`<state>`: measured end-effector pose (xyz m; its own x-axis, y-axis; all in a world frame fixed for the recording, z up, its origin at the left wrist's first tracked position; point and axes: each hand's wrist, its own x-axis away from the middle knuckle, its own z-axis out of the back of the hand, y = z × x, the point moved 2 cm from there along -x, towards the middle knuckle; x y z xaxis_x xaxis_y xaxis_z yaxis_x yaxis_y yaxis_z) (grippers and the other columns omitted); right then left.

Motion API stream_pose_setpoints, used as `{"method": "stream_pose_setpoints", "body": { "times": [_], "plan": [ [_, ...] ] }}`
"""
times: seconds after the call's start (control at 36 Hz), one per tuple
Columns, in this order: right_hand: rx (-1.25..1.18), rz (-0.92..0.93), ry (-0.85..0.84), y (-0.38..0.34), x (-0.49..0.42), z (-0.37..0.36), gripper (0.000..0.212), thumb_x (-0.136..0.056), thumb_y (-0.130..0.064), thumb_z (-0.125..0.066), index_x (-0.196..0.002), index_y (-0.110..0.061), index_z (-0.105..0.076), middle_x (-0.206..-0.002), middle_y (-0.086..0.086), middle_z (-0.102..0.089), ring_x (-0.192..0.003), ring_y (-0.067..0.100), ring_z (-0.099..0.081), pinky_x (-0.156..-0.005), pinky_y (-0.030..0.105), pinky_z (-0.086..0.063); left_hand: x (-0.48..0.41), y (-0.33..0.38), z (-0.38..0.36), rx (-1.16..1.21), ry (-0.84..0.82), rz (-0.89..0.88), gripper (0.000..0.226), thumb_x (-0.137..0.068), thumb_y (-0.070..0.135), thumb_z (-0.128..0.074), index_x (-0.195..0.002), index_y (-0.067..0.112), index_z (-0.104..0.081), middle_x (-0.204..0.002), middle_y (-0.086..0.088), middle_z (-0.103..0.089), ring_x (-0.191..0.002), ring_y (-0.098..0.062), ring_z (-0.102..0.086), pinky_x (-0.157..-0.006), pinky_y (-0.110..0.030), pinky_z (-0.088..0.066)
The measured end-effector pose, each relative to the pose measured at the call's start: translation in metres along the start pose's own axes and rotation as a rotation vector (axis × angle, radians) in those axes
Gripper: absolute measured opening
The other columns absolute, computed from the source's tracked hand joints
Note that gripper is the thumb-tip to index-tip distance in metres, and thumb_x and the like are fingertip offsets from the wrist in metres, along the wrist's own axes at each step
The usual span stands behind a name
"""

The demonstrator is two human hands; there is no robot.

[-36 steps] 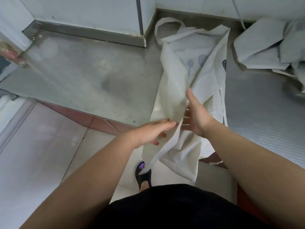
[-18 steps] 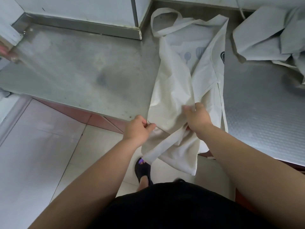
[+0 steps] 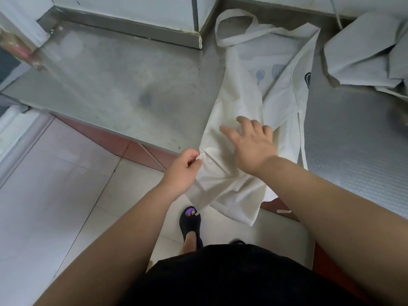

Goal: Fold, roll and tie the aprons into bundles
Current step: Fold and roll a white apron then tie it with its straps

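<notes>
Currently the apron (image 3: 238,102) lies lengthwise on the steel bench (image 3: 110,85), folded into a narrow strip. Its neck loop (image 3: 234,25) is at the far end by the wall, and its lower end hangs over the front edge. Blue utensil prints (image 3: 260,75) show on the upper part.

Left hand (image 3: 183,171) pinches the apron's left edge right at the bench's front edge, fingers curled onto the cloth. Right hand (image 3: 251,144) is spread wide, palm down over the folded strip; can't tell if it's pressing or just above.

A pile (image 3: 364,49) of more pale cloth sits at the far right of the bench. Below is a tiled floor (image 3: 55,195), with one foot in a black sandal (image 3: 191,221).
</notes>
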<state>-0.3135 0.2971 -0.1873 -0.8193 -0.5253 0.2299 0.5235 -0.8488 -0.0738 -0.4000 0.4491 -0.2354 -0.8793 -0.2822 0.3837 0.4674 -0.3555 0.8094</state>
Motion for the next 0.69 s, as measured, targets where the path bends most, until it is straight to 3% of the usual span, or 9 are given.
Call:
{"method": "stream_pose_setpoints", "body": {
  "times": [0.08, 0.19, 0.28, 0.33, 0.44, 0.5, 0.61, 0.69],
  "plan": [
    [-0.011, 0.209, -0.082, -0.021, -0.023, 0.017, 0.059, -0.093, -0.015, -0.034, -0.145, -0.043, -0.023, -0.143, 0.007, -0.031, -0.128, 0.03, -0.033, -0.104, 0.04, -0.023, -0.004, 0.007, 0.011, -0.028, -0.002, -0.097, 0.011, -0.096, 0.014, -0.048, -0.101, 0.023, -0.052, -0.079, 0.004, -0.048, -0.067, -0.008, -0.043, -0.057, -0.008, -0.033],
    [-0.046, 0.304, -0.3, -0.044, -0.049, 0.026, 0.049, -0.099, -0.016, -0.032, -0.143, -0.037, -0.034, -0.132, 0.008, -0.039, -0.12, 0.029, -0.046, -0.094, 0.034, -0.038, -0.007, 0.01, 0.025, -0.063, 0.031, -0.164, 0.019, -0.096, 0.012, -0.05, -0.113, 0.019, -0.057, -0.085, 0.005, -0.048, -0.071, -0.005, -0.046, -0.065, -0.01, -0.035],
    [-0.019, 0.313, -0.299, -0.052, -0.064, 0.026, 0.035, -0.099, -0.018, -0.036, -0.128, -0.027, -0.053, -0.124, 0.008, -0.051, -0.113, 0.027, -0.05, -0.083, 0.031, -0.038, -0.005, 0.009, 0.033, -0.045, 0.054, -0.151, 0.017, -0.095, 0.014, -0.052, -0.107, 0.026, -0.051, -0.081, 0.011, -0.05, -0.07, -0.004, -0.048, -0.063, -0.007, -0.034],
    [-0.031, 0.299, -0.244, -0.052, -0.072, 0.027, 0.03, -0.099, -0.02, -0.037, -0.121, -0.023, -0.057, -0.12, 0.008, -0.055, -0.112, 0.028, -0.051, -0.081, 0.03, -0.037, -0.005, 0.003, 0.04, -0.023, 0.105, -0.128, 0.014, -0.094, 0.014, -0.054, -0.101, 0.026, -0.05, -0.081, 0.012, -0.053, -0.074, -0.009, -0.052, -0.071, -0.017, -0.037],
    [-0.046, 0.217, -0.123, -0.038, -0.083, 0.03, 0.027, -0.099, -0.017, -0.037, -0.118, -0.015, -0.056, -0.116, 0.013, -0.054, -0.109, 0.031, -0.051, -0.079, 0.032, -0.036, 0.001, -0.016, 0.048, -0.055, 0.171, -0.034, 0.011, -0.093, 0.014, -0.055, -0.09, 0.025, -0.053, -0.085, 0.01, -0.06, -0.084, -0.017, -0.058, -0.083, -0.034, -0.047],
    [-0.102, 0.211, -0.14, -0.038, -0.085, 0.027, 0.027, -0.099, -0.02, -0.038, -0.12, -0.013, -0.054, -0.117, 0.013, -0.053, -0.11, 0.031, -0.051, -0.082, 0.033, -0.037, 0.006, -0.02, 0.049, -0.05, 0.138, 0.02, 0.012, -0.092, 0.013, -0.055, -0.092, 0.024, -0.054, -0.092, 0.008, -0.064, -0.09, -0.017, -0.06, -0.086, -0.034, -0.047],
    [-0.331, 0.19, -0.153, -0.041, -0.081, 0.022, 0.045, -0.099, -0.021, -0.04, -0.143, -0.021, -0.033, -0.133, 0.013, -0.048, -0.123, 0.029, -0.046, -0.098, 0.034, -0.038, 0.017, -0.028, 0.047, -0.014, 0.007, 0.16, 0.015, -0.09, 0.028, -0.06, -0.1, 0.017, -0.059, -0.092, 0.007, -0.062, -0.087, -0.012, -0.056, -0.075, -0.026, -0.042],
    [-0.363, 0.073, -0.106, -0.026, -0.075, 0.02, 0.049, -0.099, -0.023, -0.039, -0.146, -0.023, -0.027, -0.134, 0.014, -0.046, -0.122, 0.03, -0.046, -0.098, 0.038, -0.041, 0.02, -0.045, 0.052, -0.209, -0.018, 0.228, 0.007, -0.088, 0.023, -0.062, -0.086, 0.016, -0.06, -0.089, -0.001, -0.063, -0.081, -0.017, -0.054, -0.067, -0.026, -0.041]
  ]
}}
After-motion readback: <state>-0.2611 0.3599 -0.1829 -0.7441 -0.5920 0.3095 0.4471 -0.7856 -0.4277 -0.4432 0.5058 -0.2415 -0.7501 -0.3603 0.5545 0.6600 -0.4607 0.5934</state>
